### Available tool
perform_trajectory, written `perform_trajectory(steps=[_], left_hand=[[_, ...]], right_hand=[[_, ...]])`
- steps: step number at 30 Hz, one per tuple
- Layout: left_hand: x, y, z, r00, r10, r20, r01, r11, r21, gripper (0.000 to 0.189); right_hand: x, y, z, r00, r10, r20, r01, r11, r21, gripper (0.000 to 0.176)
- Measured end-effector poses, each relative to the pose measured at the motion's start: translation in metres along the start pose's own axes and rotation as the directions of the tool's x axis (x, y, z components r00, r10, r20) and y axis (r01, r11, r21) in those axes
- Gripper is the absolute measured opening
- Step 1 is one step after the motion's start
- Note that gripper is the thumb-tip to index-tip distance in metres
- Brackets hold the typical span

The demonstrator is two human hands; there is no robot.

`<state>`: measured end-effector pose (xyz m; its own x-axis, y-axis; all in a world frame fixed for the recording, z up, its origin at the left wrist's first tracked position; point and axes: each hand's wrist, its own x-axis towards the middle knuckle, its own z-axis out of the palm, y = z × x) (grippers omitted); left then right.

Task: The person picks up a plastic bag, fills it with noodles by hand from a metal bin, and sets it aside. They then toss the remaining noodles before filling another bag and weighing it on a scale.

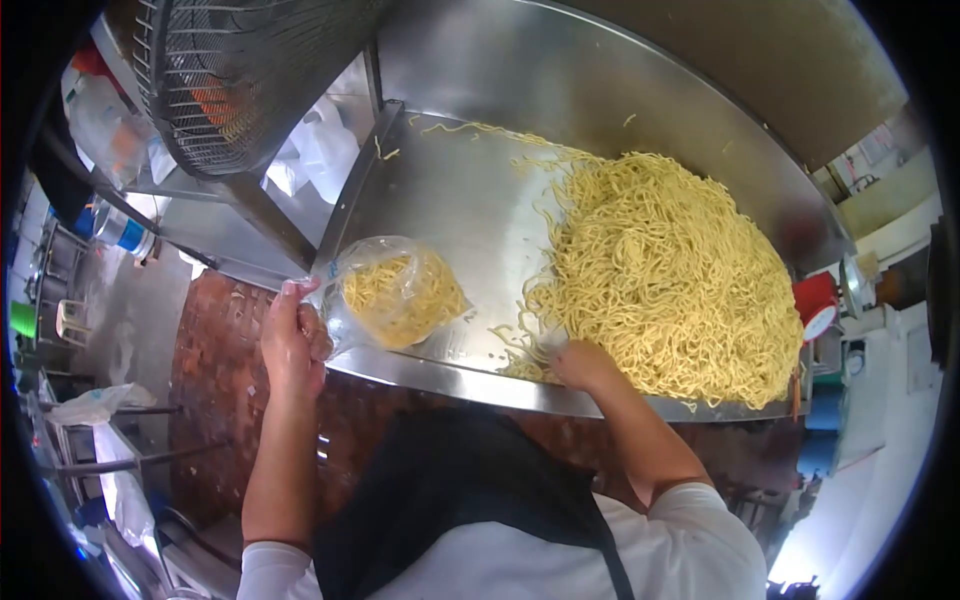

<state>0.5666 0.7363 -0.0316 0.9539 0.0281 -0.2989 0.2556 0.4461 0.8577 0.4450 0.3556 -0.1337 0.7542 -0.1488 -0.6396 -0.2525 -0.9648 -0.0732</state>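
My left hand (295, 335) is closed round the gathered neck of a clear plastic bag (400, 292), which holds yellow noodles and rests on the steel tray near its front edge. A large heap of yellow noodles (670, 270) covers the right side of the tray (460, 210). My right hand (582, 364) is at the front edge of the heap, beside some loose strands. Its fingers look closed, with a small whitish, translucent thing (552, 340) at their tips that I cannot make out.
A wire-caged fan (250, 80) stands at the upper left, with white plastic bags (325, 150) behind it. The tray has a raised steel back wall (620, 80). A red scale-like object (815, 305) is beyond the right end. Reddish tiled floor (220, 350) lies below.
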Motion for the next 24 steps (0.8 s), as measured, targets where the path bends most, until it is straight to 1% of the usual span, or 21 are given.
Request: perform_trajectory(steps=[1, 3, 4, 5, 6, 7, 9, 10, 11, 12, 13, 14, 15, 17, 18, 20, 22, 23, 24], left_hand=[[0.001, -0.001, 0.001, 1.000, -0.005, -0.001, 0.005, 1.000, -0.004, 0.035], [0.001, -0.002, 0.002, 1.000, -0.014, 0.004, 0.014, 1.000, 0.001, 0.035], [0.003, -0.002, 0.004, 1.000, -0.019, 0.009, 0.019, 1.000, 0.002, 0.035], [0.005, -0.002, 0.006, 1.000, -0.030, 0.003, 0.030, 1.000, 0.009, 0.035], [0.006, -0.001, 0.008, 0.999, -0.040, -0.002, 0.040, 0.999, 0.015, 0.035], [0.009, 0.002, 0.012, 0.999, -0.040, 0.005, 0.040, 0.999, 0.015, 0.035], [0.013, 0.010, 0.014, 0.999, -0.037, 0.002, 0.037, 0.999, -0.013, 0.033], [0.015, 0.012, 0.013, 0.999, -0.019, 0.029, 0.020, 1.000, -0.006, 0.034], [0.015, 0.011, 0.010, 0.999, -0.021, 0.029, 0.021, 1.000, -0.008, 0.034], [0.016, 0.010, 0.008, 1.000, -0.022, 0.019, 0.022, 1.000, 0.003, 0.034], [0.017, 0.008, 0.006, 1.000, -0.027, 0.010, 0.026, 1.000, 0.013, 0.035], [0.016, 0.004, 0.004, 0.999, -0.044, 0.012, 0.043, 0.999, 0.006, 0.035], [0.014, 0.003, 0.001, 0.999, -0.038, 0.004, 0.039, 0.999, -0.014, 0.034], [0.015, 0.000, -0.004, 0.999, -0.041, -0.003, 0.041, 0.999, -0.035, 0.034], [0.017, -0.001, -0.007, 0.999, -0.045, 0.000, 0.045, 0.999, -0.030, 0.035], [0.017, -0.001, -0.005, 0.999, -0.050, 0.011, 0.050, 0.999, -0.019, 0.035], [0.016, 0.002, 0.005, 0.997, -0.070, 0.014, 0.070, 0.997, -0.008, 0.035], [0.017, 0.001, 0.009, 0.997, -0.069, 0.027, 0.069, 0.998, -0.007, 0.035], [0.018, 0.000, 0.012, 0.996, -0.080, 0.045, 0.081, 0.996, -0.022, 0.036]], right_hand=[[0.002, 0.001, 0.006, 1.000, 0.004, 0.003, -0.004, 1.000, -0.003, 0.043], [0.006, -0.009, 0.021, 1.000, -0.001, -0.005, 0.002, 0.996, 0.091, 0.045], [0.001, -0.035, -0.002, 1.000, 0.020, 0.000, -0.020, 0.977, 0.213, 0.043], [0.017, -0.044, 0.004, 0.990, -0.125, -0.064, 0.140, 0.901, 0.410, 0.040], [0.031, -0.059, 0.007, 0.980, -0.168, -0.105, 0.198, 0.860, 0.470, 0.039], [0.038, -0.068, 0.007, 0.952, -0.201, -0.232, 0.299, 0.783, 0.546, 0.040], [0.044, -0.065, -0.002, 0.936, -0.057, -0.348, 0.280, 0.719, 0.636, 0.039], [0.039, -0.059, -0.013, 0.936, -0.056, -0.348, 0.280, 0.718, 0.637, 0.039], [0.027, -0.043, -0.025, 0.963, -0.059, -0.261, 0.197, 0.817, 0.542, 0.038], [0.017, -0.024, -0.034, 0.984, -0.047, -0.172, 0.117, 0.898, 0.424, 0.038], [0.009, 0.003, -0.026, 0.992, -0.062, -0.110, 0.090, 0.959, 0.270, 0.038], [-0.002, 0.030, -0.009, 0.998, -0.057, -0.038, 0.061, 0.992, 0.108, 0.039], [-0.009, 0.044, 0.006, 0.998, -0.050, -0.032, 0.053, 0.993, 0.108, 0.039], [-0.019, 0.061, 0.029, 0.988, 0.081, -0.133, -0.074, 0.996, 0.057, 0.033], [-0.018, 0.059, 0.030, 0.988, 0.085, -0.130, -0.078, 0.995, 0.057, 0.033], [-0.016, 0.030, 0.024, 0.987, 0.139, -0.083, -0.121, 0.974, 0.189, 0.036], [-0.017, -0.013, -0.002, 0.992, 0.033, -0.125, -0.003, 0.971, 0.237, 0.036], [0.011, -0.015, 0.013, 0.997, -0.012, -0.073, 0.047, 0.866, 0.497, 0.032], [0.007, -0.043, 0.004, 0.997, 0.049, 0.058, -0.073, 0.392, 0.917, 0.025]])
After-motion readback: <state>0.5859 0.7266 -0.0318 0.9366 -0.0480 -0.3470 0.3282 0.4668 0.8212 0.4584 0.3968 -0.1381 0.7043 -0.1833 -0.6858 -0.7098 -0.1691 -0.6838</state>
